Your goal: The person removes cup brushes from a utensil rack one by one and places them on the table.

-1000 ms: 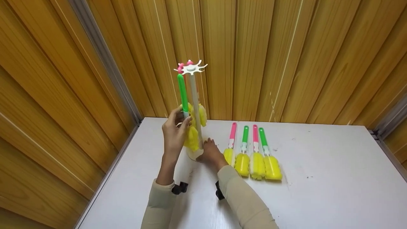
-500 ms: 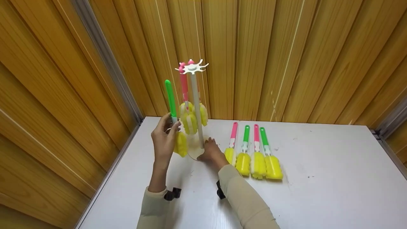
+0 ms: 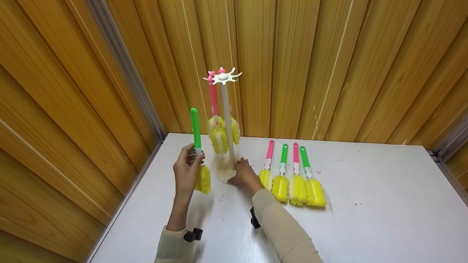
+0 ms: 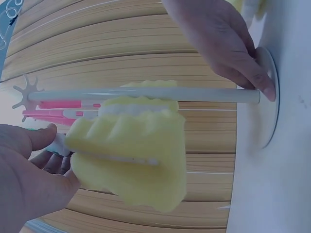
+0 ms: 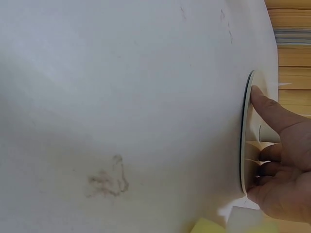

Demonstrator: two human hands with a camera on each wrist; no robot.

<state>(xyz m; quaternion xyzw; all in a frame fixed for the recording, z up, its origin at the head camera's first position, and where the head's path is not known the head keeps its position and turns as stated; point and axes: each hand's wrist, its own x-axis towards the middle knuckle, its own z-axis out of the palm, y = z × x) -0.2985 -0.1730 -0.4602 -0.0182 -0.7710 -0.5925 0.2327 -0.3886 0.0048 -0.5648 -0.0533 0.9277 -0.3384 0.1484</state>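
My left hand [image 3: 185,168] pinches a green-handled sponge bottle brush [image 3: 196,128] just below the handle. The brush is upright, left of the white stand [image 3: 228,128], with its yellow sponge [image 4: 131,170] hanging down. At the foot of the pole, my right hand [image 3: 245,175] presses on the round base [image 5: 248,121], its thumb and fingers spread over the disc. Hooks [image 3: 223,77] fan out at the top of the stand. Pink-handled brushes [image 3: 213,96] hang from its left and back, sponges down. Hooks at the front and right hold nothing.
To the right of the stand, several sponge brushes lie in a row on the white table [image 3: 373,204]: pink [image 3: 270,149], green [image 3: 283,155], pink [image 3: 295,155] and green [image 3: 305,157] handles. Wood-panelled walls [image 3: 292,65] rise behind and at the left.
The left hand has carried the green-handled brush away from the stand's hooks, leftward, then down and nearer. Pink-handled brushes behind it now show. The right hand stays on the base.
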